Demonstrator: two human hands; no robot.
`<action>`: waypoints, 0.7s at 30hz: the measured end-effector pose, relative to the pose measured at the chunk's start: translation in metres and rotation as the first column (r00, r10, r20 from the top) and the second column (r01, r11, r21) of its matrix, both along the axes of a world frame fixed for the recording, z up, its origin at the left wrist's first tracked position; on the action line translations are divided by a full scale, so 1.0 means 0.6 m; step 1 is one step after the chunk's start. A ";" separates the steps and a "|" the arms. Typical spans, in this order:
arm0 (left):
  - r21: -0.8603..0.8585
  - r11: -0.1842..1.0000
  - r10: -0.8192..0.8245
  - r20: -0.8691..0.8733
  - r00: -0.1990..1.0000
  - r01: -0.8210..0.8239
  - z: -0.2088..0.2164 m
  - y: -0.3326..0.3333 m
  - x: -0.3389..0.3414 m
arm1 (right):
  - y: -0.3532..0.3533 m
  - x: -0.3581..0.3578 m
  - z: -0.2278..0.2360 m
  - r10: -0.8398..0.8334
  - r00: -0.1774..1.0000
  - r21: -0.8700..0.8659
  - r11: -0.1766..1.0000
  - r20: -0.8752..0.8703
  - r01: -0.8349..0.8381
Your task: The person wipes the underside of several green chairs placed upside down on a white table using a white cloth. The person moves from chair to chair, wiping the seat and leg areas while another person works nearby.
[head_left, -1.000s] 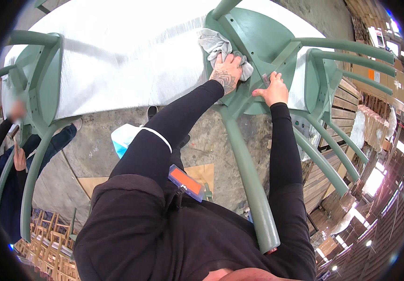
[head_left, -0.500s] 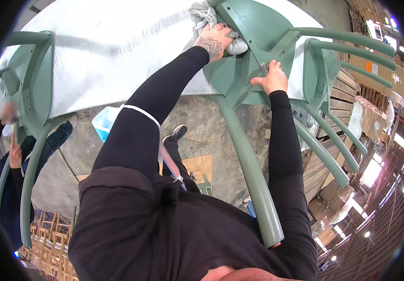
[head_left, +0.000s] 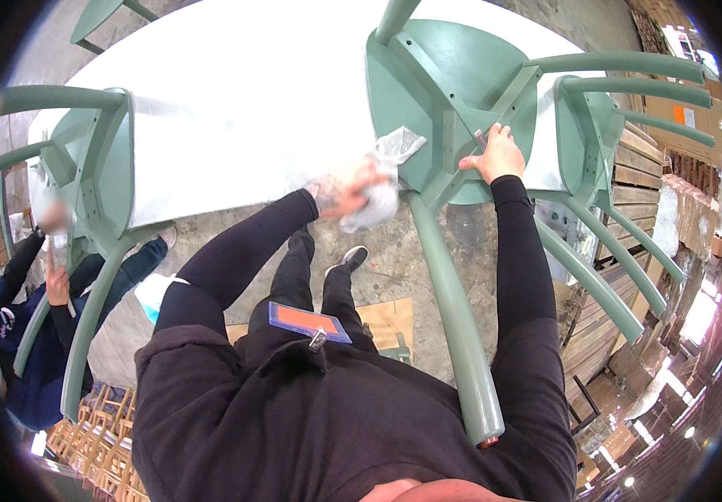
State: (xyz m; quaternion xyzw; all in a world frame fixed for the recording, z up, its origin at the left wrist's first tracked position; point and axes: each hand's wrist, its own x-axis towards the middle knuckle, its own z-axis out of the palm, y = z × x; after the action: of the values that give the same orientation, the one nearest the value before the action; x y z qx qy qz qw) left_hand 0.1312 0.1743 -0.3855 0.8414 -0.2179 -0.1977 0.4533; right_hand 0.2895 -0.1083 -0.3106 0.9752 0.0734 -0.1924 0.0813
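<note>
An upturned green wooden chair (head_left: 461, 58) lies seat-down on the white-covered table, its legs pointing outward and toward me. My left hand (head_left: 348, 188), smeared by motion, clutches a whitish-grey cloth (head_left: 375, 207) at the table's front edge. Part of this cloth sticks up beside the left edge of the chair seat. On the chair's underside, my right hand (head_left: 499, 155) grips a cross brace, thumb to one side and fingers to the other. A small label (head_left: 480, 138) shows by its fingertips. One chair leg (head_left: 457, 326) reaches down between my arms.
More upturned green chairs stand at the left (head_left: 110, 151) and right (head_left: 574, 134) of the white table surface (head_left: 244, 109). Behind the left chair is another person (head_left: 30, 335). Stacked wooden boards (head_left: 603, 251) line the right; wooden chair frames (head_left: 101, 439) sit at lower left.
My left hand has drawn the cloth off the chair's underside, down and left toward the table's front edge. My right hand stays on the brace. The view has shifted slightly.
</note>
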 end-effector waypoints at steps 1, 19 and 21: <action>-0.139 0.961 0.251 0.060 0.966 -0.241 0.001 0.008 0.026 | 0.006 0.002 0.004 0.002 1.000 0.000 1.000 -0.024 -0.002; 0.472 0.882 -0.170 0.310 0.935 0.004 -0.058 -0.111 -0.098 | 0.025 0.008 0.016 0.078 0.996 -0.004 0.997 0.045 -0.078; 0.241 0.959 -0.132 -0.090 0.987 0.150 -0.043 -0.075 -0.183 | 0.023 0.008 0.019 0.029 1.000 -0.005 1.000 0.003 -0.029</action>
State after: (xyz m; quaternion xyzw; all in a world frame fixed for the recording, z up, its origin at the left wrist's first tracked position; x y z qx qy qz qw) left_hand 0.0213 0.1294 -0.4114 0.8658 -0.2342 -0.2856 0.3375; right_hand 0.2942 -0.0944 -0.2992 0.9741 0.0868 -0.1901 0.0864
